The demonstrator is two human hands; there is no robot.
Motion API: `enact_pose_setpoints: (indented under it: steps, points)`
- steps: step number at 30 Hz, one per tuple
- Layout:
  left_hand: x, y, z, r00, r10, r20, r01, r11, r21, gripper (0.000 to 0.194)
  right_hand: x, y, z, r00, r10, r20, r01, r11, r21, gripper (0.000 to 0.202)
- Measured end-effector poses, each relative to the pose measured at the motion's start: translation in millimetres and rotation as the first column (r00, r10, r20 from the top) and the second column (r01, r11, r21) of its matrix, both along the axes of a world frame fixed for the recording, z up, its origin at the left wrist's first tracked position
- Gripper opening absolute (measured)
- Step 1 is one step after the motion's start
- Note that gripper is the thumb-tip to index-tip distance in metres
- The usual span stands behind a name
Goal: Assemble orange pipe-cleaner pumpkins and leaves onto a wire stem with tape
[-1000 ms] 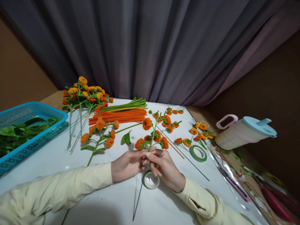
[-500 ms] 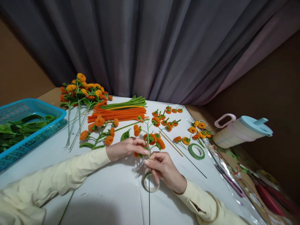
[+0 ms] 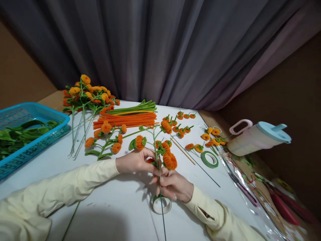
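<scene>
A stem of orange chenille pumpkins [image 3: 170, 160] with a dark wire tail stands nearly upright in front of me. My left hand [image 3: 137, 163] pinches its green stem between thumb and fingers. Just below, my right hand [image 3: 177, 184] is closed around the stem where the wire begins. A roll of green tape [image 3: 156, 209] shows beneath my right fingers, behind the wire; whether it hangs from the hand or lies on the table I cannot tell. A finished-looking pumpkin sprig [image 3: 107, 144] lies left of my hands.
At left stands a blue basket [image 3: 47, 137] of green leaves. Behind are bundled orange pipe cleaners [image 3: 127, 119] and a pile of pumpkin stems [image 3: 85, 90]. Loose small pumpkins [image 3: 180, 132], another tape roll [image 3: 215, 162], a tumbler [image 3: 253, 142] and red-handled pliers [image 3: 283, 206] are at right.
The held stem has turned, bringing orange pumpkins out to both sides nearer me. My hands stay closed on it, the right slightly lower, and the tape roll below has shifted down a little.
</scene>
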State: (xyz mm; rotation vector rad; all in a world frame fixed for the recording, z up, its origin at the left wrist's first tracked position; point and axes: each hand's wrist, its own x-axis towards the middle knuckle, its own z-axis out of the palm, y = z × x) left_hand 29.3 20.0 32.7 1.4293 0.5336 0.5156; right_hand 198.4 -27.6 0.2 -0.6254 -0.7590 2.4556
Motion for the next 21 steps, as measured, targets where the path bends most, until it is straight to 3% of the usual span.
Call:
enact_pose_setpoints:
  steps: [4,8,10,13,15,18,19,21]
  points:
    - [-1.3,-1.7,2.6,0.997,-0.074,0.024,0.073,0.996,0.056,0.010,-2.6,-1.0,-1.1,0.995,0.088,-0.052,-0.090,0.995,-0.035,0.031]
    - [-0.8,-2.5,-0.7,0.998,-0.054,0.014,0.051,0.987,0.152,0.011,-2.7,-2.5,-0.5,0.998,0.029,-0.056,-0.030,0.999,-0.016,0.026]
    - [-0.1,-2.6,-2.8,1.000,0.010,-0.002,-0.009,0.985,0.173,0.011,-1.1,-2.2,2.7,0.999,-0.042,-0.031,0.042,0.999,0.016,0.025]
    - [2.2,-3.3,-1.5,0.979,0.195,-0.063,-0.182,0.968,0.174,0.022,2.9,-0.3,12.4,0.976,-0.198,0.095,0.186,0.975,0.123,0.025]
    - [4.6,-4.9,1.4,0.935,0.336,-0.116,-0.312,0.932,0.187,0.027,5.2,0.3,20.0,0.913,-0.338,0.228,0.277,0.925,0.259,0.024]
    - [8.5,-9.4,4.5,0.842,0.522,-0.137,-0.484,0.842,0.236,0.030,5.5,-2.5,27.6,0.745,-0.559,0.364,0.351,0.792,0.499,0.024]
    - [9.7,-11.5,4.8,0.827,0.549,-0.124,-0.515,0.827,0.224,0.030,4.7,-4.4,28.4,0.690,-0.613,0.385,0.355,0.750,0.558,0.025]
    - [11.9,-16.1,4.9,0.847,0.524,-0.088,-0.515,0.850,0.107,0.028,2.2,-8.7,27.7,0.610,-0.675,0.415,0.338,0.695,0.634,0.027]
